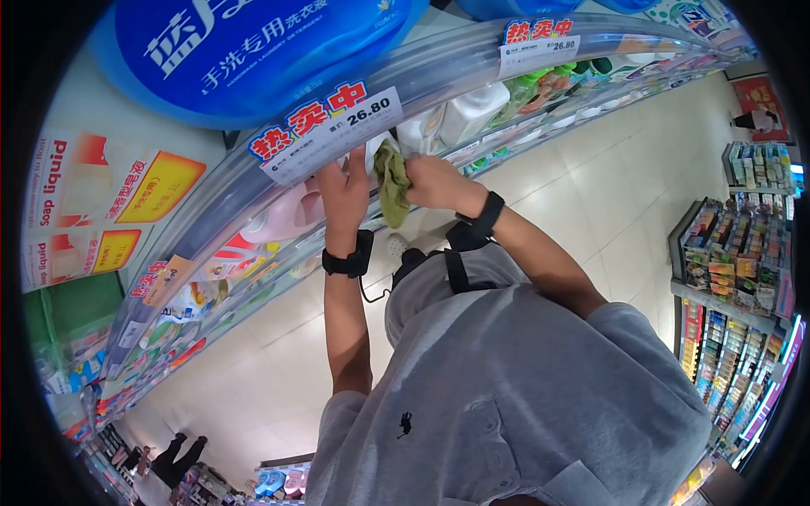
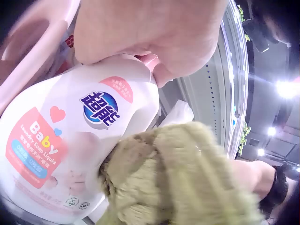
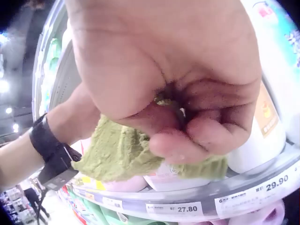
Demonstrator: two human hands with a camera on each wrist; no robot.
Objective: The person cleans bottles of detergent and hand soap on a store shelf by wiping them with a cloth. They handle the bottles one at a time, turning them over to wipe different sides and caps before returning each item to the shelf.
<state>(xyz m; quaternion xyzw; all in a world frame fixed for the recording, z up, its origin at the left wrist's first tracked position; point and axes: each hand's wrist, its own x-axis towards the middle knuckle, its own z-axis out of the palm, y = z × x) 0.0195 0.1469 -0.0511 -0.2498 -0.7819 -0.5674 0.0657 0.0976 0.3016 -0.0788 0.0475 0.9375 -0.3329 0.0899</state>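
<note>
Right hand (image 3: 164, 84) is clenched on a green cloth (image 3: 117, 150). Left hand (image 2: 150, 28), just beside it, grips the top of a Baby laundry detergent bottle (image 2: 70, 140). A hard rub with that grip slack could likely tip the bottle over the shelf rail (image 3: 187, 204).

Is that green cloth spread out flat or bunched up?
Bunched up: the right hand clenches the green cloth in its fist, folds hanging loose below.

Stocked shop shelves (image 1: 736, 261) (pale tiled floor (image 1: 607, 190))
</note>
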